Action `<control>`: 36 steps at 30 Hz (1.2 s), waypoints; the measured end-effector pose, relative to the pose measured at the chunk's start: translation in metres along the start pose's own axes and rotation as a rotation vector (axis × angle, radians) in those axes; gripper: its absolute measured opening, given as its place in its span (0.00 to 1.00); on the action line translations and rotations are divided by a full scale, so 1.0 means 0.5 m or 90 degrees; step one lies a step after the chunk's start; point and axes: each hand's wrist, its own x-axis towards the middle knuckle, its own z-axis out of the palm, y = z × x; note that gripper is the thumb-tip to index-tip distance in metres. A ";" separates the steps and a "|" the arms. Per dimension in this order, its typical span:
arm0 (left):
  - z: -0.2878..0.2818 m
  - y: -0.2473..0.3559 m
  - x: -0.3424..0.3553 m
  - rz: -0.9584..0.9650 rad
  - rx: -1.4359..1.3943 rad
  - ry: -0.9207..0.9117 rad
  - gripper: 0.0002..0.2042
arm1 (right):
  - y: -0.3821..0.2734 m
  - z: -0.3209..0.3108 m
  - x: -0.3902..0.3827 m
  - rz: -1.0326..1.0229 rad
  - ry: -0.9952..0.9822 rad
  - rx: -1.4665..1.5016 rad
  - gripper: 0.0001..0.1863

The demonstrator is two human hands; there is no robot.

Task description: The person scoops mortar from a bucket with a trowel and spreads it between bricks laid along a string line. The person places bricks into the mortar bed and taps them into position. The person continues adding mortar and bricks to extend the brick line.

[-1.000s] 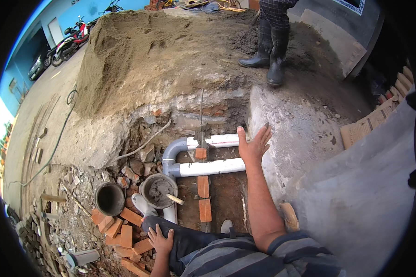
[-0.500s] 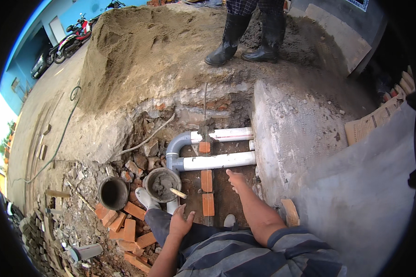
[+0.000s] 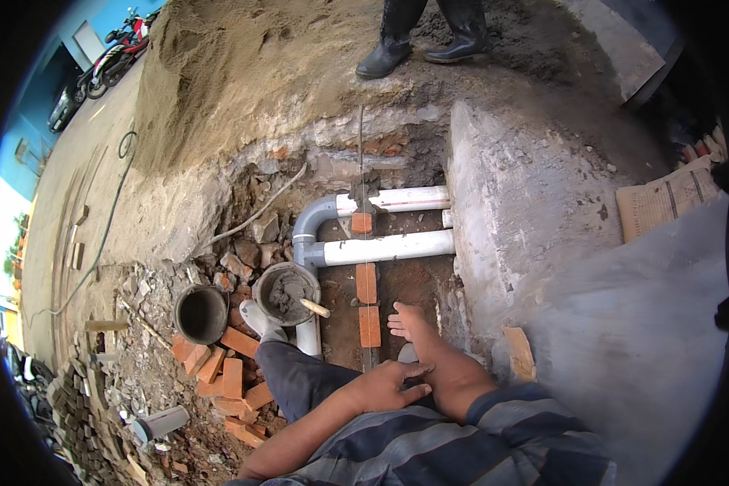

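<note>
My right hand (image 3: 406, 324) is open over the dirt trench, right of a row of orange bricks (image 3: 368, 327) along a taut string. My left hand (image 3: 391, 386) lies against my right forearm, fingers loosely bent and apart, holding nothing I can see. Above them two white pipes (image 3: 389, 248) run into a concrete block (image 3: 502, 206), joined at the left by a grey elbow (image 3: 316, 213). A bucket of wet mortar (image 3: 282, 285) with a wooden-handled tool (image 3: 315, 308) stands beside the lower pipe. An empty black bucket (image 3: 200, 316) is to its left.
Loose bricks (image 3: 232, 378) and rubble surround my left leg. A sand mound (image 3: 211, 73) lies beyond the trench, with another person's black boots (image 3: 383, 57) on it. A hose (image 3: 113, 223) crosses the pavement near parked motorbikes (image 3: 113, 69). A paper sack (image 3: 660, 202) lies right.
My right hand has dropped from the pipes toward my body. My left hand has moved from my thigh across to the right forearm. The boots moved left; the view shifted slightly.
</note>
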 end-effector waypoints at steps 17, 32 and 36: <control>-0.044 -0.319 -0.296 -0.465 0.243 0.632 0.34 | 0.132 -0.155 0.025 0.042 0.141 -0.032 0.25; 0.051 -0.425 -0.286 -0.699 0.203 0.592 0.49 | 0.154 -0.177 0.008 0.034 0.127 -0.074 0.22; 0.056 -0.429 -0.285 -0.685 0.226 0.613 0.49 | 0.163 -0.172 0.024 0.010 0.120 -0.084 0.20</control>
